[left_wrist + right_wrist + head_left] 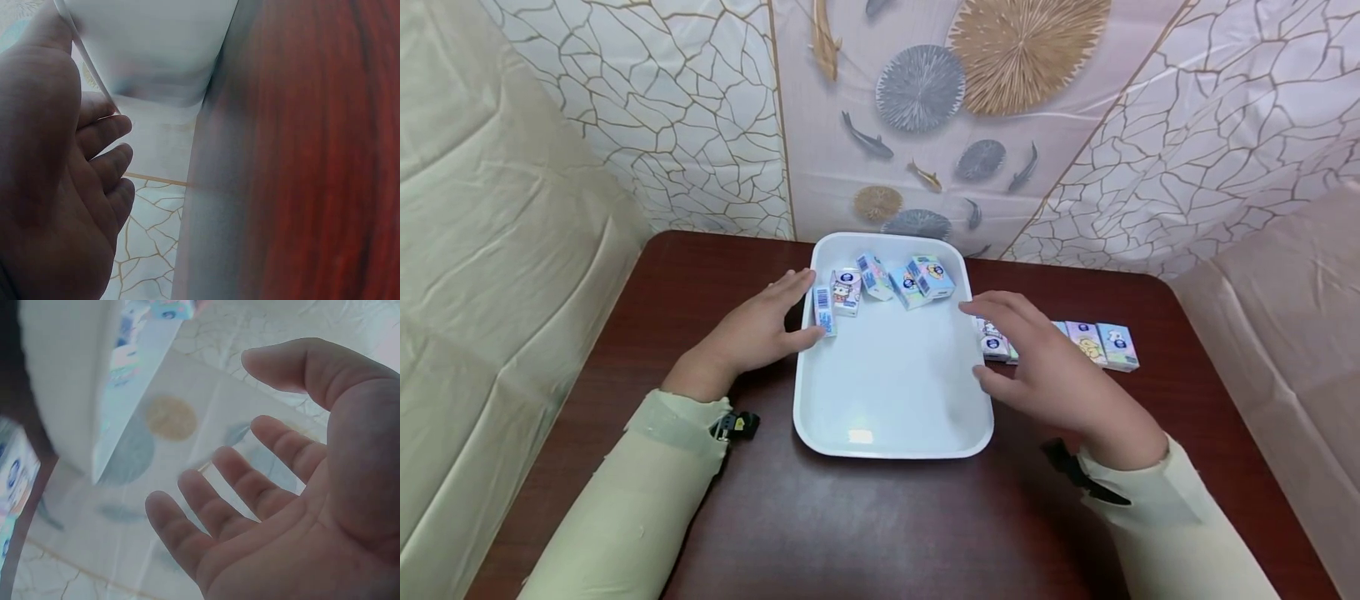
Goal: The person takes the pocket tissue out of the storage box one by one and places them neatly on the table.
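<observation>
A white tray (895,400) lies on the table, with several small cartoon-printed packs near its far end. One pack (824,310) stands along the left wall, beside another pack (846,292). A third pack (931,277) leans on its neighbour at the far right corner. My left hand (756,329) is at the tray's left side, fingers loosely extended, fingertips at the rim (94,75). Off the tray's right side hovers my right hand (1045,367), thumb and fingers spread with nothing between them. It partly hides a row of similar packs (1086,342).
The dark wooden table (857,533) reaches a patterned backdrop (700,125) behind the tray. Pale cloth hangs (490,217) along the left and right sides. Black straps (737,425) circle both wrists.
</observation>
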### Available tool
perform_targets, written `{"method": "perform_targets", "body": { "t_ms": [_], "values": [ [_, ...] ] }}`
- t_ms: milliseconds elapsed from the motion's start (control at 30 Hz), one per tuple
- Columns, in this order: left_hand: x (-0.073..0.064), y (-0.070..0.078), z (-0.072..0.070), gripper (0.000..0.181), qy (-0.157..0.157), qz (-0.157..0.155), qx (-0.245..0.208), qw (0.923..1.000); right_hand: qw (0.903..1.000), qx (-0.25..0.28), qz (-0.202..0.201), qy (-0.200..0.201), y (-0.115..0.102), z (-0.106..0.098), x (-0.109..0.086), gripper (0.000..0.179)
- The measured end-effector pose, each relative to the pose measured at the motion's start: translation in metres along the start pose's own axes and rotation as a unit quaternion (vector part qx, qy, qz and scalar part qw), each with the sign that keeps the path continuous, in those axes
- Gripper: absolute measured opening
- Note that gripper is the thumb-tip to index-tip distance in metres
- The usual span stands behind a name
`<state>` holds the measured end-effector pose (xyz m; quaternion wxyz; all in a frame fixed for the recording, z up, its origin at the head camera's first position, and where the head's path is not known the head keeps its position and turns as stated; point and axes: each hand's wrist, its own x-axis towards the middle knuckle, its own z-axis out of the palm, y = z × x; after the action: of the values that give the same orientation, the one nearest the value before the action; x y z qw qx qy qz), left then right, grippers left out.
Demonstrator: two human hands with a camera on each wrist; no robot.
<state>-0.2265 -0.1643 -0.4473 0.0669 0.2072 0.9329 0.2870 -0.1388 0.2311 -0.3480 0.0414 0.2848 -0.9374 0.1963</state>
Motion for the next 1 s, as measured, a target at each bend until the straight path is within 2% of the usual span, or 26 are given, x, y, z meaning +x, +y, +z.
{"method": "perform_targets", "body": {
  "t_ms": [167, 400, 800, 1000],
  "values": [
    [-0.001, -0.001, 0.000, 0.097, 0.001, 0.000, -0.001, 1.0000, 0.9998, 0.013, -0.009, -0.014, -0.015, 0.005, 0.014, 0.074],
    [-0.001, -0.002, 0.000, 0.098, -0.001, 0.000, 0.000, 1.0000, 0.9986, 0.035, 0.004, -0.039, -0.032, 0.020, 0.037, 0.076],
    [0.000, -0.003, 0.000, 0.098, 0.007, 0.005, 0.002, 1.0000, 0.9976, 0.047, -0.012, -0.050, -0.040, 0.047, 0.088, 0.081],
    [0.001, -0.002, 0.000, 0.098, 0.007, 0.005, 0.002, 1.0000, 0.9965, 0.042, -0.024, -0.068, -0.044, 0.060, 0.112, 0.082]
  ]
}}
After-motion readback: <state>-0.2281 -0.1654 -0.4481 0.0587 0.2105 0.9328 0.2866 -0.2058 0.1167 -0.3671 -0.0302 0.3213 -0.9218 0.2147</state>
